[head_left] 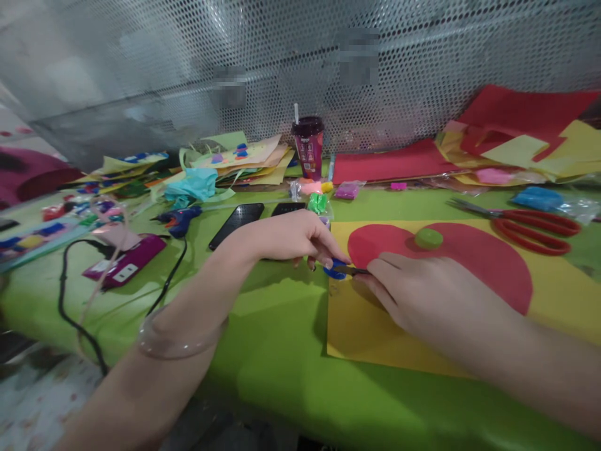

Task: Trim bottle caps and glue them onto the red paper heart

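My left hand point(293, 238) pinches a small blue lump of clay point(334, 269) at the left edge of a yellow paper sheet point(375, 332). My right hand point(422, 294) grips a thin dark tool point(353, 270) whose tip touches the blue lump. Two red paper discs point(479, 257) lie overlapping on the yellow sheet, with a green clay ball point(428, 238) on top of them just beyond my right hand. A clear bangle point(181, 341) sits on my left wrist.
Red-handled scissors point(526, 225) lie at the right. A purple cup with a straw point(308, 145), two black phones point(237, 223), a blue glue gun point(181, 219), a magenta box point(126, 262) with a black cable, clay packets and stacks of coloured paper point(516, 138) crowd the green table point(263, 338).
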Demonstrator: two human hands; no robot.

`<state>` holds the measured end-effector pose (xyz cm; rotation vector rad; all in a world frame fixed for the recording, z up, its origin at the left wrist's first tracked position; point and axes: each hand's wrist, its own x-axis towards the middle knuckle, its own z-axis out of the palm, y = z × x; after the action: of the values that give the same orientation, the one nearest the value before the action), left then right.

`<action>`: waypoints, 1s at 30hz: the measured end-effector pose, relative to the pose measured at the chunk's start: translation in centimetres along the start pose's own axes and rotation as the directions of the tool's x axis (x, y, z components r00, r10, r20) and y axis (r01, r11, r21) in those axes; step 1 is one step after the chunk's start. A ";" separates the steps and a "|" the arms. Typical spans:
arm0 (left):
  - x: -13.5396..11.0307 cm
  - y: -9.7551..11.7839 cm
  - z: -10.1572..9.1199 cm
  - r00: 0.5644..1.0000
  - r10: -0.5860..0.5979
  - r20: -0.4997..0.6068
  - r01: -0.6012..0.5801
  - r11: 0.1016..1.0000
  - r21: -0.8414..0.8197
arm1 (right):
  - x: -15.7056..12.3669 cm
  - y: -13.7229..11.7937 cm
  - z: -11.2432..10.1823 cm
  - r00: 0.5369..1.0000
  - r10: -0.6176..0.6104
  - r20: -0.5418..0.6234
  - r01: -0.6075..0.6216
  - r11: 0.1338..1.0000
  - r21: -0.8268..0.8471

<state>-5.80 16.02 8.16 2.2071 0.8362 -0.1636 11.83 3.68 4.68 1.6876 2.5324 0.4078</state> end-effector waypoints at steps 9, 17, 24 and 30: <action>0.2 -0.5 0.1 1.000 0.027 -0.008 -0.027 0.998 -0.060 | 0.6 -0.2 -0.5 0.990 0.044 0.131 -0.046 0.999 0.013; 0.5 -1.3 -0.2 1.000 0.025 0.018 -0.023 0.995 -0.098 | 0.3 0.8 -0.4 0.998 0.048 0.041 -0.051 0.995 0.085; 0.4 -1.4 -0.4 0.999 0.046 0.025 -0.043 0.991 -0.124 | -0.4 3.4 -0.1 0.968 0.216 -0.125 -0.216 0.976 0.017; 0.3 -1.0 -0.1 0.999 0.028 -0.031 -0.031 0.996 -0.086 | -0.4 4.7 -0.1 0.989 0.116 0.092 -0.098 0.980 -0.173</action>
<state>-6.18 16.74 7.46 2.1437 0.8118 -0.0785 16.14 5.03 5.93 1.7390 2.2734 0.5134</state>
